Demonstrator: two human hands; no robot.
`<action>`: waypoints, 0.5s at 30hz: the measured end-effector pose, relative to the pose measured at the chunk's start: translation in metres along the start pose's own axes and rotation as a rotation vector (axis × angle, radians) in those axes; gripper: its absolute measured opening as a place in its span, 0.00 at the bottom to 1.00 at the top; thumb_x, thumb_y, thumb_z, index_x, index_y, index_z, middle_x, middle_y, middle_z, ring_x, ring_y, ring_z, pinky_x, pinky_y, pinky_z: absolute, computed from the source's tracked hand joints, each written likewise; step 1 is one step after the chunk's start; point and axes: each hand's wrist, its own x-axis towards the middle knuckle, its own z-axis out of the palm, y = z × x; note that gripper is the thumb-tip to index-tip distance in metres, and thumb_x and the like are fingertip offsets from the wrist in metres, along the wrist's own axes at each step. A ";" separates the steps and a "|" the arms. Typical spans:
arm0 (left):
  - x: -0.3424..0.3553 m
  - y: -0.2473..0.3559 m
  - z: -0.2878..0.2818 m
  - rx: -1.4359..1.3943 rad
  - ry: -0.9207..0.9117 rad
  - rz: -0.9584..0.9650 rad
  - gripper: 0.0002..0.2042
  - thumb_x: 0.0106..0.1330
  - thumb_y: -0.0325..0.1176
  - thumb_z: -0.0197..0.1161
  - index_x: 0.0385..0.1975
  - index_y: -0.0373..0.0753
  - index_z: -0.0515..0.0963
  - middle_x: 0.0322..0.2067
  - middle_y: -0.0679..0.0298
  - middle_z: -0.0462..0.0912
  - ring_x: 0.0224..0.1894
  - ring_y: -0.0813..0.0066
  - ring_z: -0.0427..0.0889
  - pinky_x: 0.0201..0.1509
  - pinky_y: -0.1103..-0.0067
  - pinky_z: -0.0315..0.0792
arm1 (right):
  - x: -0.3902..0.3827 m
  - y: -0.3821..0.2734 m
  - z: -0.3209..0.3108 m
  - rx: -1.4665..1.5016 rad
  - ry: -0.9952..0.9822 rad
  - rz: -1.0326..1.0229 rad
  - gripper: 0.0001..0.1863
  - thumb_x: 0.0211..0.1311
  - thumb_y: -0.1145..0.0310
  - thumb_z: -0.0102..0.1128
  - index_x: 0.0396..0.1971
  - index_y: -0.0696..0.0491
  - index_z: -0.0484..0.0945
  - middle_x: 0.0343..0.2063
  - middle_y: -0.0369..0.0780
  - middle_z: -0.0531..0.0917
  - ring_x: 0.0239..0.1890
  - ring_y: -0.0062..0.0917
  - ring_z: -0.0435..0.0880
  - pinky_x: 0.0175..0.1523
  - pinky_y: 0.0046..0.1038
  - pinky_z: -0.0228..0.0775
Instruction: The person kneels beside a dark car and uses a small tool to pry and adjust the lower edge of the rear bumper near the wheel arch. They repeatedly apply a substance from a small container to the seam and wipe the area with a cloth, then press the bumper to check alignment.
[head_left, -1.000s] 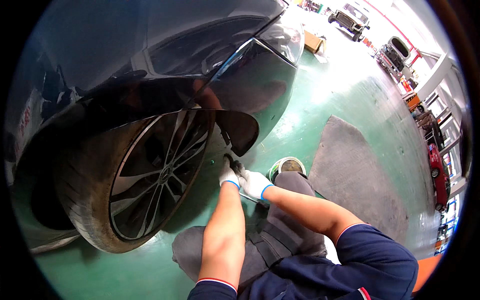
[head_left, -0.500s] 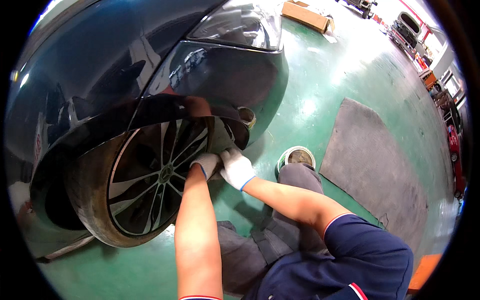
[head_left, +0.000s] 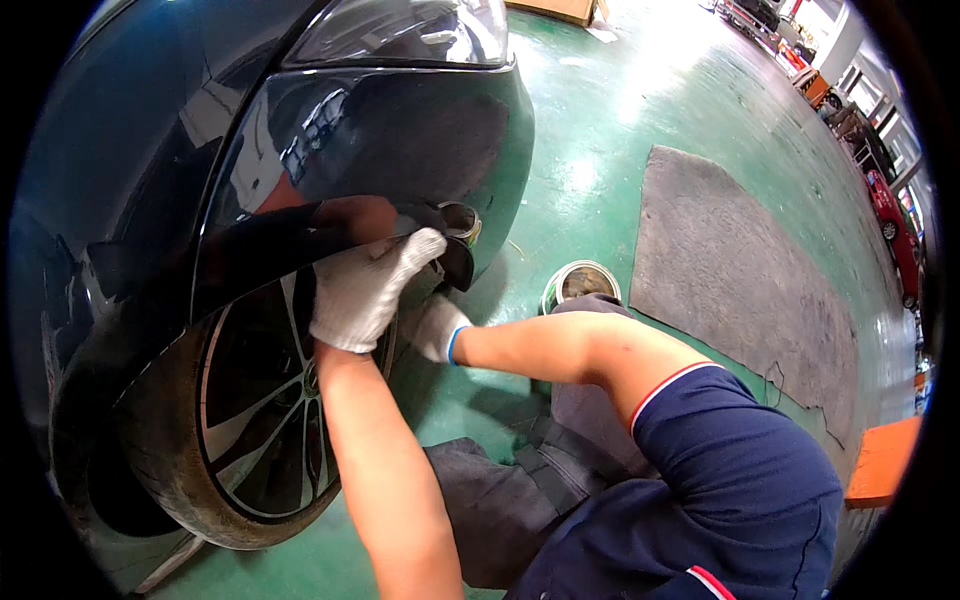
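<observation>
A dark, glossy car stands at my left, its front wheel (head_left: 265, 420) turned outward under the wheel arch (head_left: 250, 255). White knitted gloves cover both hands. My left hand (head_left: 360, 295) is at the arch's lower edge, above the wheel spokes. Its thumb stretches along the outside toward the bumper (head_left: 400, 130), and the other fingers pass out of sight behind the edge. Lower and to the right, my right hand (head_left: 437, 328) reaches into the gap between tyre and bumper corner. Its fingers are hidden there, so what they touch does not show.
Beside my bent knee stands a round open tin (head_left: 583, 283). A worn grey mat (head_left: 740, 280) lies on the green floor (head_left: 560, 110). At the right edge is an orange block-like object (head_left: 882, 462); a cardboard box (head_left: 555, 8) sits at the top, with vehicles far right.
My left hand has risen from beside my right hand to the arch edge. The right hand has shifted left and deeper behind the bumper corner. The view has turned slightly.
</observation>
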 end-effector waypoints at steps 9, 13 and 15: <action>0.005 0.003 0.008 0.077 0.130 0.195 0.15 0.63 0.39 0.76 0.38 0.31 0.89 0.31 0.65 0.90 0.35 0.83 0.83 0.45 0.81 0.76 | 0.032 -0.004 0.056 0.126 0.406 -0.106 0.15 0.65 0.66 0.55 0.45 0.51 0.87 0.45 0.44 0.89 0.46 0.38 0.89 0.48 0.40 0.80; 0.007 0.002 0.004 0.054 0.114 0.201 0.16 0.63 0.39 0.76 0.38 0.31 0.89 0.31 0.65 0.90 0.34 0.83 0.83 0.44 0.81 0.76 | 0.024 0.017 0.026 0.090 0.344 -0.004 0.14 0.64 0.70 0.53 0.43 0.52 0.87 0.44 0.44 0.89 0.46 0.38 0.89 0.48 0.42 0.80; 0.006 0.005 0.001 0.054 0.101 0.188 0.16 0.63 0.39 0.76 0.39 0.31 0.89 0.31 0.65 0.90 0.34 0.84 0.83 0.44 0.81 0.76 | 0.017 -0.026 0.021 0.029 0.420 -0.137 0.14 0.63 0.70 0.53 0.43 0.52 0.87 0.44 0.43 0.89 0.48 0.38 0.89 0.50 0.42 0.79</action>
